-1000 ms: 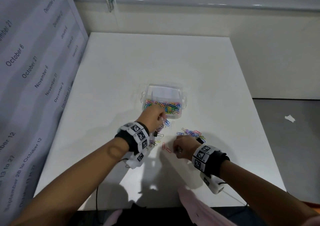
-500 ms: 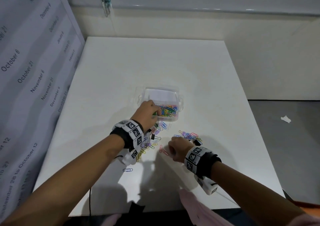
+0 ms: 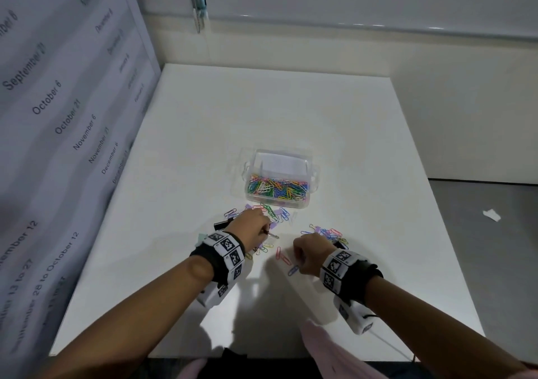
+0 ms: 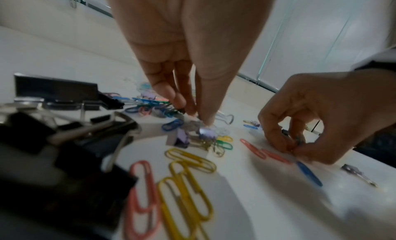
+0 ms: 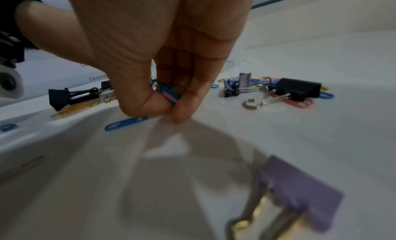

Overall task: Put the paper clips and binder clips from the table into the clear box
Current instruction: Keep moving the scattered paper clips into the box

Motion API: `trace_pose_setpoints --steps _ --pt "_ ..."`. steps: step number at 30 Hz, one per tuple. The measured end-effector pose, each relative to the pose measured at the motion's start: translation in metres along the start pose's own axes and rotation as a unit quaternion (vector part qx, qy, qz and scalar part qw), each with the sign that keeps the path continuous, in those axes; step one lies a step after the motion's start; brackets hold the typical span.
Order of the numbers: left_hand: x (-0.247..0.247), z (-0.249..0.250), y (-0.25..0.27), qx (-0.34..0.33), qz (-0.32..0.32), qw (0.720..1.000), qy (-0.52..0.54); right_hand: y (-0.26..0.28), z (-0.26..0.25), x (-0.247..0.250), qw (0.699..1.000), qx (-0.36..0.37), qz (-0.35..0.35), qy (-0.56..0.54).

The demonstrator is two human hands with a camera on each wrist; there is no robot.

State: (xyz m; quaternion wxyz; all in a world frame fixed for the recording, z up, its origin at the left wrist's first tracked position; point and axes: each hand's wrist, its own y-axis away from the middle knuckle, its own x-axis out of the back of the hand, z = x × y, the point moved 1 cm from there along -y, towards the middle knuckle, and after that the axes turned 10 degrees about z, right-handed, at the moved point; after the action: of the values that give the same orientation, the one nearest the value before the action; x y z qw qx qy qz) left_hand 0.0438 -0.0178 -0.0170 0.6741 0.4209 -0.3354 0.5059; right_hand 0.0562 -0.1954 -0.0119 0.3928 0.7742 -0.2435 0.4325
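Right now your right hand (image 5: 163, 60) pinches a small bunch of coloured paper clips (image 5: 169, 93) between thumb and forefinger, just above the white table (image 3: 291, 111), with a blue paper clip (image 5: 125, 123) lying under the thumb. Your left hand (image 4: 188, 54) points down with fingers pressed together, tips on what looks like a lilac binder clip (image 4: 206, 132), though blur hides the grip. Loose clips lie scattered near both hands, black binder clips (image 5: 299, 88) among them. Beyond them the clear box (image 3: 313, 175) sits open, holding many paper clips.
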Motion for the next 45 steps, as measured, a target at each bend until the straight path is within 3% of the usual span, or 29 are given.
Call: trace_pose_setpoints --steps 8,12,17,21,26,32,36,41,45 --pt "0.025 -0.021 0.003 0.077 0.129 0.986 0.079 0.004 0.002 0.000 1.000 0.011 -0.001 0.001" --pt "0.035 -0.045 0.003 0.125 0.145 0.981 0.025 0.004 0.001 0.004 1.000 0.011 -0.012 0.006" --pt "0.036 -0.063 0.007 0.198 0.128 0.971 0.033 0.003 0.003 0.003 1.000 -0.007 -0.017 -0.004" --pt "0.028 -0.063 0.011 0.171 0.132 0.975 0.047 0.003 0.004 0.002 1.000 -0.007 -0.022 0.006" --pt "0.019 -0.059 0.018 0.132 0.091 0.987 0.026 -0.009 0.001 0.022 1.000 -0.003 -0.023 0.003" --pt "0.018 -0.062 0.026 0.121 0.090 0.988 0.022 -0.053 -0.009 0.080 0.984 -0.041 0.123 -0.118" --pt "0.021 -0.066 0.031 0.122 0.111 0.986 0.022 -0.082 -0.014 0.100 0.974 -0.048 0.187 -0.116" --pt "0.018 -0.073 0.038 0.139 0.082 0.986 0.040 -0.090 -0.025 0.097 0.979 -0.042 0.178 -0.089" --pt "0.016 -0.075 0.039 0.128 0.072 0.989 0.035 -0.081 -0.046 0.076 0.986 0.031 0.149 -0.066"
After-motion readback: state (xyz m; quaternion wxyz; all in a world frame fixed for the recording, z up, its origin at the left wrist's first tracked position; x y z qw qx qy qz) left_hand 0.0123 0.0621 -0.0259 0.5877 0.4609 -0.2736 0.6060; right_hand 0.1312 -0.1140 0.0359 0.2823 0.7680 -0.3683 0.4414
